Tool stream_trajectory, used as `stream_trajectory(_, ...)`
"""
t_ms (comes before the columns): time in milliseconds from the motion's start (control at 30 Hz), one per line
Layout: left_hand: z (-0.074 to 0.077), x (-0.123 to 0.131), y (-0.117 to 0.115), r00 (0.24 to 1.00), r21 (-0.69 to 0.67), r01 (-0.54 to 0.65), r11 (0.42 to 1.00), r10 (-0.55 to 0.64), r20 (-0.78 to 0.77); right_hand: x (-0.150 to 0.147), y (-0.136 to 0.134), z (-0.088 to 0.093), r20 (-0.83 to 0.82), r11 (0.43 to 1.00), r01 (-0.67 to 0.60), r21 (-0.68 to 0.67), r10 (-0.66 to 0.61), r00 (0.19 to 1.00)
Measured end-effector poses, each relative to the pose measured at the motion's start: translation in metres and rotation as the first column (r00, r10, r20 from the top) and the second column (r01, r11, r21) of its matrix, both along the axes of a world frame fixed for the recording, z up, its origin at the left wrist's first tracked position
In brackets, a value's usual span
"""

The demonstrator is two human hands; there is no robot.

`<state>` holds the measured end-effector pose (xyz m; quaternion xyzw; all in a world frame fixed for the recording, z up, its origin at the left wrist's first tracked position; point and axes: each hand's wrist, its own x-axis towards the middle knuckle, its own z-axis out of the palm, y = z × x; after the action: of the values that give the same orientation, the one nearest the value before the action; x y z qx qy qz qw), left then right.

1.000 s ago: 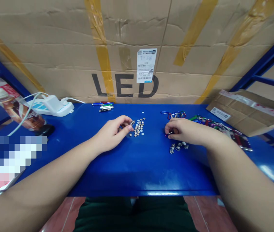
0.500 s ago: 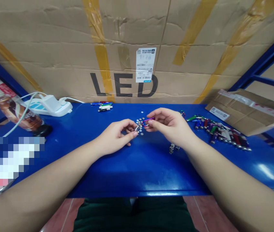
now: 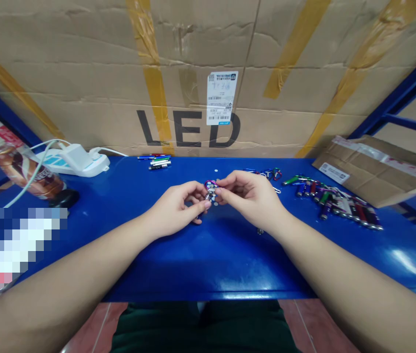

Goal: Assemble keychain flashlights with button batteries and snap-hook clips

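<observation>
Over the middle of the blue table (image 3: 208, 255) my two hands meet. My left hand (image 3: 178, 206) pinches a small silver metal part at its fingertips. My right hand (image 3: 250, 193) pinches a purple carabiner clip (image 3: 210, 184) and holds it against that part. A cluster of small silver button cells (image 3: 212, 196) lies just behind the fingers, mostly hidden by them. Small silver parts (image 3: 259, 230) peek out under my right wrist.
Several coloured mini flashlights (image 3: 334, 203) lie at the right, loose carabiners (image 3: 268, 173) behind my right hand, and finished flashlights (image 3: 158, 162) at the back. A white power strip (image 3: 77, 161), a bottle (image 3: 16, 164), a flat carton (image 3: 377, 169) and a large cardboard box (image 3: 200, 73) ring the table.
My right hand picked up the purple carabiner from the right side and carried it left to meet my left hand. My left hand stayed nearly in place.
</observation>
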<state>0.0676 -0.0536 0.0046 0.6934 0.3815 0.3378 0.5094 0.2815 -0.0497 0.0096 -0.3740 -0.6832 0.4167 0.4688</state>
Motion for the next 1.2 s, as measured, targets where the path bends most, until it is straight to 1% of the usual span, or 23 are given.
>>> stream_trajectory(100, 0.001, 0.0, 0.0, 1.0, -0.003, -0.013, 1.0, 0.013, 0.014, -0.001, -0.002, 0.002, -0.037, 0.997, -0.04, -0.059, 0.038, 0.999)
stream_trajectory(300, 0.001, 0.0, 0.0, 0.999, -0.011, -0.02, 1.0, 0.02, 0.026, -0.004, -0.004, 0.002, -0.11, 0.989, -0.071, -0.128, 0.057, 0.992)
stream_trajectory(433, 0.0, 0.0, 0.0, 0.998, -0.033, -0.03, 0.999, 0.032, 0.062, -0.006, -0.004, 0.001, -0.136, 0.976, -0.112, -0.187, 0.087, 0.987)
stream_trajectory(500, 0.0, 0.0, 0.0, 0.996, -0.057, -0.037, 0.998, 0.041, 0.075, -0.007, -0.004, 0.001, -0.127, 0.973, -0.123, -0.196, 0.099, 0.987)
stream_trajectory(633, 0.002, -0.002, 0.002, 0.998, -0.071, -0.045, 0.996, 0.048, 0.047, -0.002, -0.003, 0.004, -0.061, 0.982, -0.107, -0.153, 0.099, 0.993)
stream_trajectory(733, 0.005, -0.005, 0.003, 0.998, -0.002, -0.067, 0.998, 0.067, -0.016, 0.006, -0.003, 0.01, 0.029, 0.991, -0.073, -0.109, 0.077, 0.997)
stream_trajectory(833, 0.009, -0.009, 0.004, 0.989, 0.16, -0.079, 0.984, 0.098, -0.11, 0.014, -0.004, 0.016, 0.143, 0.999, -0.01, -0.031, 0.014, 0.99)
stream_trajectory(900, 0.01, -0.011, 0.005, 0.983, 0.249, -0.067, 0.966, 0.107, -0.152, 0.017, -0.004, 0.018, 0.203, 0.999, 0.025, 0.023, -0.029, 0.979)
stream_trajectory(967, 0.01, -0.013, 0.005, 0.98, 0.283, -0.023, 0.959, 0.077, -0.183, 0.018, -0.004, 0.017, 0.222, 0.998, 0.025, 0.053, -0.036, 0.974)
stream_trajectory(1033, 0.009, -0.014, 0.004, 0.977, 0.307, 0.048, 0.95, 0.02, -0.214, 0.018, -0.005, 0.014, 0.215, 0.999, -0.017, 0.046, 0.006, 0.977)
stream_trajectory(1100, 0.008, -0.014, 0.004, 0.969, 0.334, 0.117, 0.935, -0.034, -0.245, 0.017, -0.005, 0.011, 0.213, 0.996, -0.09, 0.016, 0.085, 0.973)
stream_trajectory(1200, 0.008, -0.014, 0.003, 0.959, 0.335, 0.171, 0.927, -0.079, -0.273, 0.015, -0.004, 0.008, 0.228, 0.984, -0.176, -0.025, 0.177, 0.958)
